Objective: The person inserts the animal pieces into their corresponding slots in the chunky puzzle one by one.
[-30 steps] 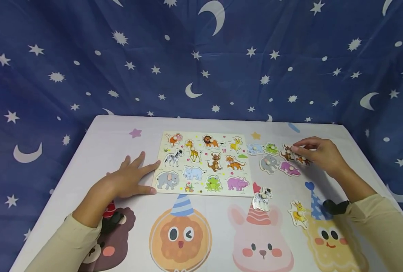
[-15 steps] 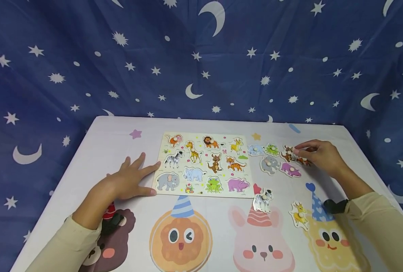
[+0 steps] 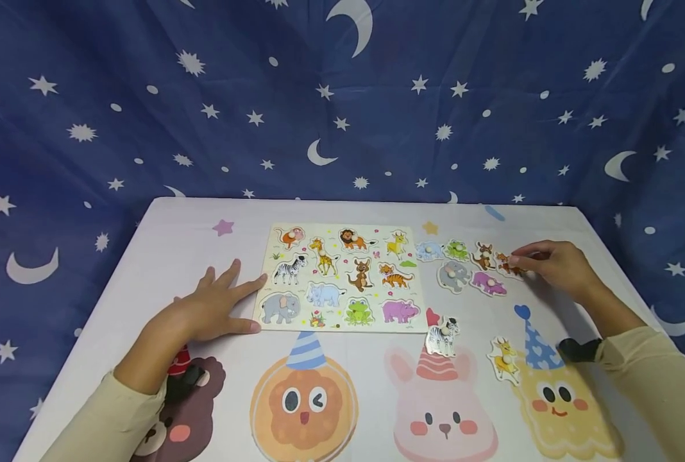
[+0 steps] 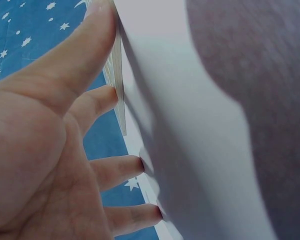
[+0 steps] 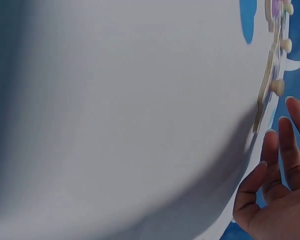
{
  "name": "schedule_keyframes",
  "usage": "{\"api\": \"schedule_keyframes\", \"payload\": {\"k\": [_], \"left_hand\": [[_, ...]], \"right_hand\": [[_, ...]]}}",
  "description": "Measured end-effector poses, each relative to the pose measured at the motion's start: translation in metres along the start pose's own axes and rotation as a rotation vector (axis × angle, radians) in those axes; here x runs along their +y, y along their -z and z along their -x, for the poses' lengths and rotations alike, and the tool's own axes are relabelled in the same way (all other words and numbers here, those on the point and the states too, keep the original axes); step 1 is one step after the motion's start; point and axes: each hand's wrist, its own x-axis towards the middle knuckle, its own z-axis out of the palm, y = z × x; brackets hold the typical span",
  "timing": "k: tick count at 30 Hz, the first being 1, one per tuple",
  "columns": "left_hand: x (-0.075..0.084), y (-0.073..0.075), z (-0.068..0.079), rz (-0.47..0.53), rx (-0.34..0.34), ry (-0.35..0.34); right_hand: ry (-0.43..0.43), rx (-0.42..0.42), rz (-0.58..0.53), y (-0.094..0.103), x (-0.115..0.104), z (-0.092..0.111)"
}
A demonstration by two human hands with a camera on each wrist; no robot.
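Observation:
A wooden animal puzzle board (image 3: 342,253) lies on the table in the head view. My left hand (image 3: 215,305) lies with spread fingers at its left edge; in the left wrist view the thumb (image 4: 97,30) and index finger rest against that edge. On the right, my right hand (image 3: 558,266) hovers beside the tiger piece (image 3: 507,263), fingertips close to its knob. The right wrist view shows its fingers (image 5: 287,145) loosely bent and apart from the knob (image 5: 277,87). Left of the tiger piece lies the kangaroo piece (image 3: 483,255).
Near them are the rhino (image 3: 431,251), frog (image 3: 456,249), elephant (image 3: 453,276) and hippo (image 3: 488,283) pieces. Closer to me lie the zebra piece (image 3: 442,337) and the yellow antelope-like piece (image 3: 504,359). A starry blue cloth (image 3: 342,115) hangs behind the table.
My right hand has shifted right, away from the kangaroo piece, uncovering more of the tiger piece. The left hand keeps its place at the board. The head view has shifted slightly.

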Motion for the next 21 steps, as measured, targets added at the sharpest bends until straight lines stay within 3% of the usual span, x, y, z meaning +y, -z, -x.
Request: {"api": "schedule_keyframes", "payload": {"k": [10,17,21], "left_hand": [[-0.003,-0.002,-0.001,-0.011,0.008,-0.013],[-0.003,-0.002,-0.001,-0.009,0.004,-0.019],[-0.003,-0.002,0.0,-0.009,0.005,-0.021]], "right_hand": [[0.081,-0.068,-0.007,0.006,-0.003,0.031],[0.298,-0.12,-0.106,0.004,-0.004,0.067],[0.394,-0.193,-0.154,0.003,-0.007,0.083]]}}
